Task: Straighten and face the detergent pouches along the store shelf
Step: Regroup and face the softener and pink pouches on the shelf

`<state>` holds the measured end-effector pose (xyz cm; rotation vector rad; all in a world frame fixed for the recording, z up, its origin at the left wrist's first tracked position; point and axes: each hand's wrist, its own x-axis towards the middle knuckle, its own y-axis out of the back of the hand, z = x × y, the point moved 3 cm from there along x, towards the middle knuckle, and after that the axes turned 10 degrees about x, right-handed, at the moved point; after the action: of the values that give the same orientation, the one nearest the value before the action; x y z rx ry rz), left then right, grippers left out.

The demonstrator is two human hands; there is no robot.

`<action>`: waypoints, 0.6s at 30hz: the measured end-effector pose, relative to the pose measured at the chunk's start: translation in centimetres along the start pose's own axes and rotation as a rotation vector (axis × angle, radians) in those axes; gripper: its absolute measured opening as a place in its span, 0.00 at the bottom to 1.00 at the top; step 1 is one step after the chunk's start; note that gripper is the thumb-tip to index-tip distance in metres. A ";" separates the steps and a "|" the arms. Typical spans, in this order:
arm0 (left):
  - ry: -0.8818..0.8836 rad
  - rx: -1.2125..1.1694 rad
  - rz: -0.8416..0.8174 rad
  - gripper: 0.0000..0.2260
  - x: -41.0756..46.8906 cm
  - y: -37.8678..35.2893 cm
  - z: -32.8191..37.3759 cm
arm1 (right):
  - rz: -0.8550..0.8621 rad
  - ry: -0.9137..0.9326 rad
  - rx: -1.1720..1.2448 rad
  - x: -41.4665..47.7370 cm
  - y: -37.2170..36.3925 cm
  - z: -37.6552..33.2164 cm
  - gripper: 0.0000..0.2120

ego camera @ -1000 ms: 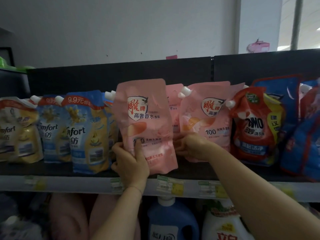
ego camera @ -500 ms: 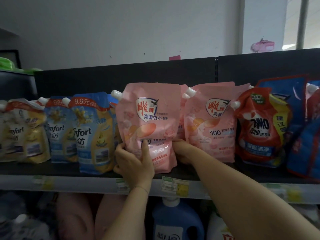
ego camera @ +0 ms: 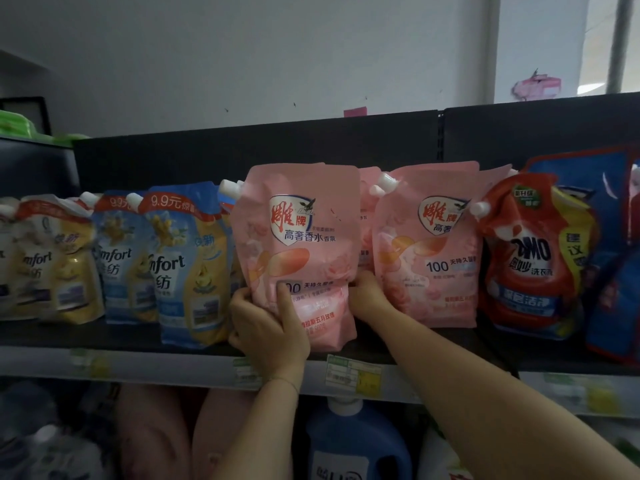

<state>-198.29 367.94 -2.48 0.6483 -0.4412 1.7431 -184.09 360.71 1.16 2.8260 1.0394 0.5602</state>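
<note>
Hands are seen gripping a glossy pink plastic detergent pouch [ego camera: 298, 244] with a white corner spout, held upright at the near edge of the dark store shelf [ego camera: 104, 336], label facing forward. The left hand [ego camera: 268, 329] is closed around its lower left corner, thumb pressed on the front. The right hand [ego camera: 369, 296] is curled around its lower right edge, fingers hidden behind. Just right, a second pink pouch [ego camera: 427, 251] is stood further back. Blue and yellow softener pouches [ego camera: 183, 268] are lined to the left; a red pouch [ego camera: 530, 265] is slumped on the right
</note>
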 end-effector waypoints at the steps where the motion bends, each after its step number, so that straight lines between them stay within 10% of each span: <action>1: -0.002 0.003 0.003 0.27 0.0 0.0 0.0 | 0.014 0.054 -0.025 -0.2 0.0 -0.3 0.14; 10: 0.000 0.031 0.008 0.28 0.1 -0.1 -0.1 | 0.277 0.085 -0.311 -0.6 1.6 0.0 0.11; 18: -0.021 0.089 0.021 0.28 0.2 -0.3 0.0 | 0.169 0.131 -0.505 -0.5 2.3 -2.2 0.06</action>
<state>-198.03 368.15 -2.36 0.7282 -0.3874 1.7858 -183.82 358.55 3.53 2.4595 0.5681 0.8893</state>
